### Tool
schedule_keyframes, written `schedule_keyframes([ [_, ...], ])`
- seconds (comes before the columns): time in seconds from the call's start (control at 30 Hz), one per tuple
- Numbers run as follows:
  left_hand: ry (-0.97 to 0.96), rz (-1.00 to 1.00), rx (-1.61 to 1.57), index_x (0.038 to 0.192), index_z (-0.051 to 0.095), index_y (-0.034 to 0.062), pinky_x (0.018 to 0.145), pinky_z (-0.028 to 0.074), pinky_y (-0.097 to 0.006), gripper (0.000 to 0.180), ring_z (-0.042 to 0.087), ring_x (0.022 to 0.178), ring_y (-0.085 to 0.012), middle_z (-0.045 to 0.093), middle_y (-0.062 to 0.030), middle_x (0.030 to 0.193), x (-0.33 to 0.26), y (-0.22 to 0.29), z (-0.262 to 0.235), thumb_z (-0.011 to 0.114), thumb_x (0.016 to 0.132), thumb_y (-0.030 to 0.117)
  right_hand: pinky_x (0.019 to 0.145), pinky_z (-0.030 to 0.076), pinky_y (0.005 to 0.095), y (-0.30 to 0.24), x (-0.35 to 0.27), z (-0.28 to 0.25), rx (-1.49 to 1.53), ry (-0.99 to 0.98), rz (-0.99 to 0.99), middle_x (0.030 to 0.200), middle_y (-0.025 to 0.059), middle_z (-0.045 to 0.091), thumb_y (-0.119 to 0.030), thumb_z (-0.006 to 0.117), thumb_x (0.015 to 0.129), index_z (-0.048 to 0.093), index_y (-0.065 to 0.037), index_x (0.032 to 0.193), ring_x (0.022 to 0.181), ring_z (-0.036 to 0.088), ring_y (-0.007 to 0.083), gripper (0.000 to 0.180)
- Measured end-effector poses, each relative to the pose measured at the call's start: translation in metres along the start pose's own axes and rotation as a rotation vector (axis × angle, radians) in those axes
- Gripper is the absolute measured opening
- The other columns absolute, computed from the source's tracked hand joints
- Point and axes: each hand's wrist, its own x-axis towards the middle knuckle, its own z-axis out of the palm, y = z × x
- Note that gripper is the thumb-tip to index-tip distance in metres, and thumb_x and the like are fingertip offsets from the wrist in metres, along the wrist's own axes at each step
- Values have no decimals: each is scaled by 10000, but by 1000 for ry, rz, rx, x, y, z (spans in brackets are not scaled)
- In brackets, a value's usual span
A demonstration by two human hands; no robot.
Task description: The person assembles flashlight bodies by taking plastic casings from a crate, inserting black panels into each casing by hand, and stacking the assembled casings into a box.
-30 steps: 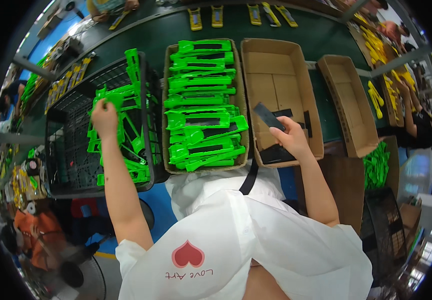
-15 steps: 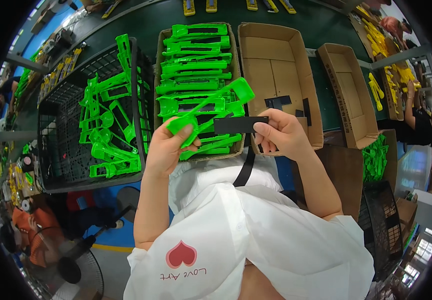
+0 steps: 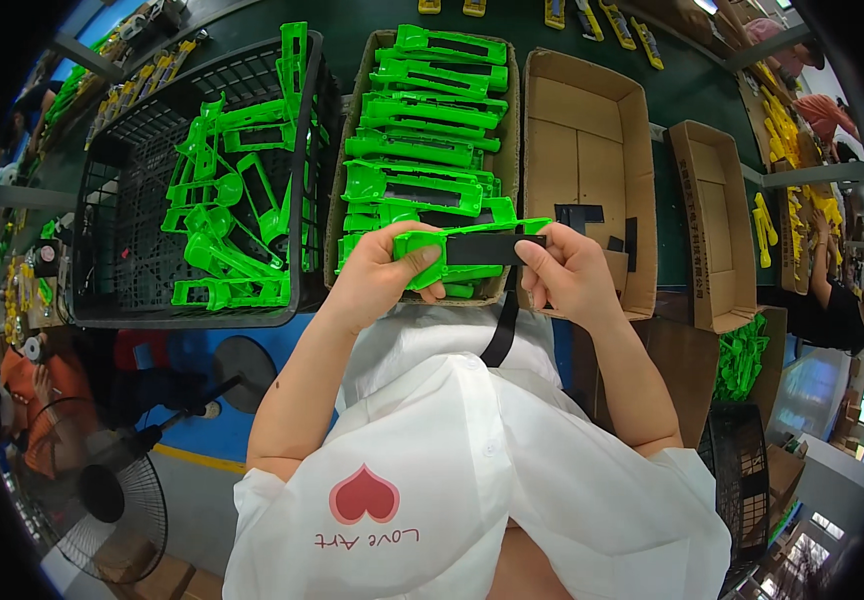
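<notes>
A green frame [image 3: 436, 270] is pinched by the left hand [image 3: 377, 277], a black strip [image 3: 482, 250] by the right hand [image 3: 572, 272]. Both (probably light, stiff) are best held by the ends.

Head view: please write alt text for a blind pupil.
A person's left hand grips a green frame; the right hand holds a black strip up to it. More green frames lie in a black crate and a cardboard box beyond.

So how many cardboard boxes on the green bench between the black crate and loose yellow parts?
3: the left box, packed with green parts; the middle box, holding black pieces; the narrow box at the right end. None seems hidden there.
</notes>
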Motion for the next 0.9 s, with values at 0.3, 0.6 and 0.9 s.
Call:
schedule_keyframes([
  [0.3,-21,-10,-27,967,538,-17,498,474,-256,187,584,586,-153,586,-86,762,1,-3,-4,547,832,112,346,342,224,-3,8,6,-149,48,51,541,48,552,-141,525,837,500,9,729,372,459,60,187],
  [0.6,15,-15,-51,956,559,-19,469,448,-251,183,579,557,-164,582,-98,732,5,-8,1,568,815,98,497,421,378,-4,16,2,-970,427,-218,596,126,527,-399,663,697,411,-18,683,532,522,317,457],
  [0.9,77,271,1430,778,544,-21,585,431,-367,195,551,692,-310,572,-149,759,-1,15,21,624,721,147,354,294,244,35,23,3,-432,185,-251,512,37,493,-202,669,727,476,-26,678,383,420,68,266],
])
